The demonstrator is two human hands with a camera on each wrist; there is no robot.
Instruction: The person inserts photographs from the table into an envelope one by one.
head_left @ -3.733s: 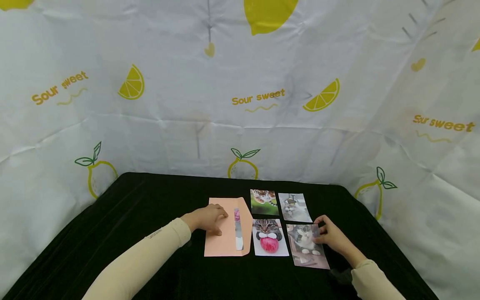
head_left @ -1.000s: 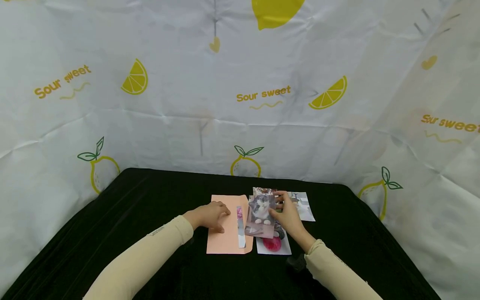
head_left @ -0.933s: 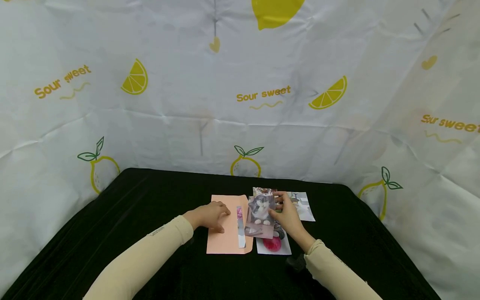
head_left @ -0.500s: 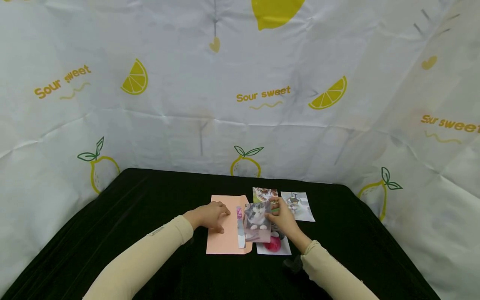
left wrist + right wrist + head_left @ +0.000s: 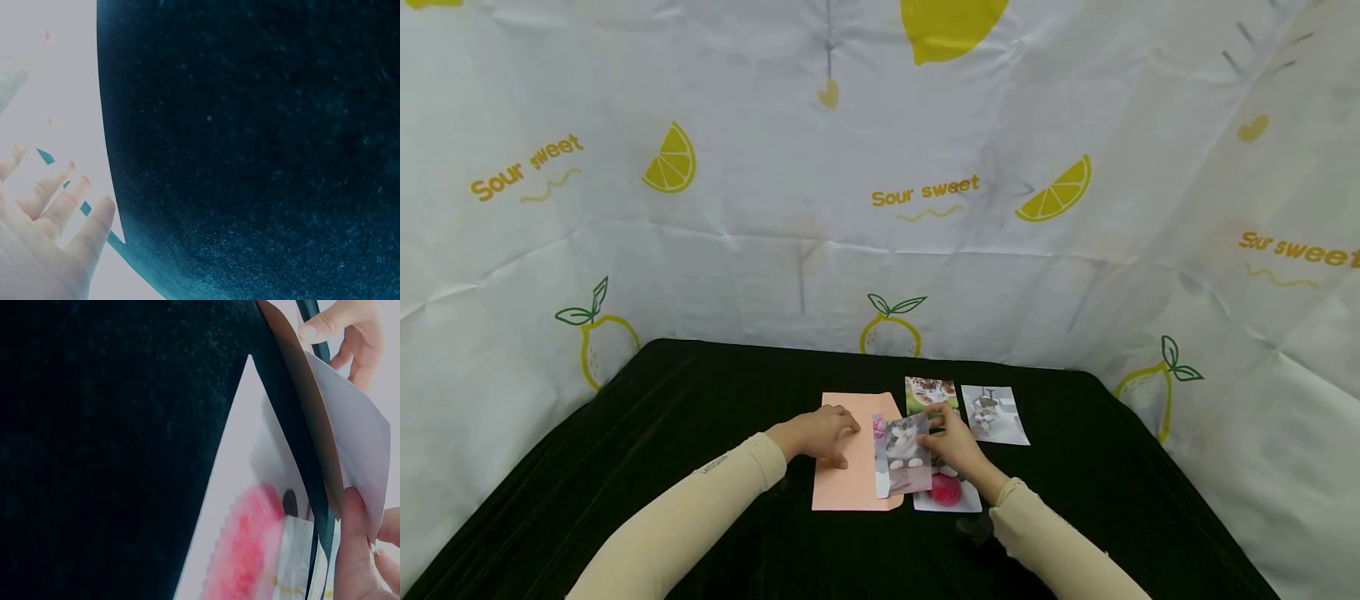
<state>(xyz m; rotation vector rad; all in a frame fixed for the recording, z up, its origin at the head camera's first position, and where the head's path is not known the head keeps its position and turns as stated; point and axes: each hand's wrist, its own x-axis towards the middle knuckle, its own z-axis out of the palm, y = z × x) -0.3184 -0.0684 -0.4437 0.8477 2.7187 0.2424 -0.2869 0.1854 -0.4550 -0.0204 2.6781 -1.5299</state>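
My left hand (image 5: pixel 820 433) rests on the pink envelope (image 5: pixel 842 493) with its fingers spread and relaxed. Between thumb and fingers my right hand (image 5: pixel 957 446) pinches the right edge of a kitten photo (image 5: pixel 907 458). That photo overlaps the envelope's right side in the head view, covering part of a strip of other photos (image 5: pixel 880 483) that shows through the envelope. The right wrist view shows the right thumb (image 5: pixel 353 537) on the sheet's edge and the left hand (image 5: pixel 350 328) beyond. Pale glare washes out the envelope in the left wrist view, around the left fingers (image 5: pixel 94 231).
Right of the envelope lie a tiger photo (image 5: pixel 929 389) at the back and a photo of a cat with a pink ball (image 5: pixel 947 493) in front, partly covered. A grey cat photo (image 5: pixel 996 417) lies farther right. Black cloth (image 5: pixel 715 517) covers the table; a lemon-print curtain (image 5: pixel 737 275) hangs behind.
My right hand has lifted the kitten photo from the front right and carried it left onto the envelope's edge. Lately it slid farther left and slightly nearer. The left hand stayed put.
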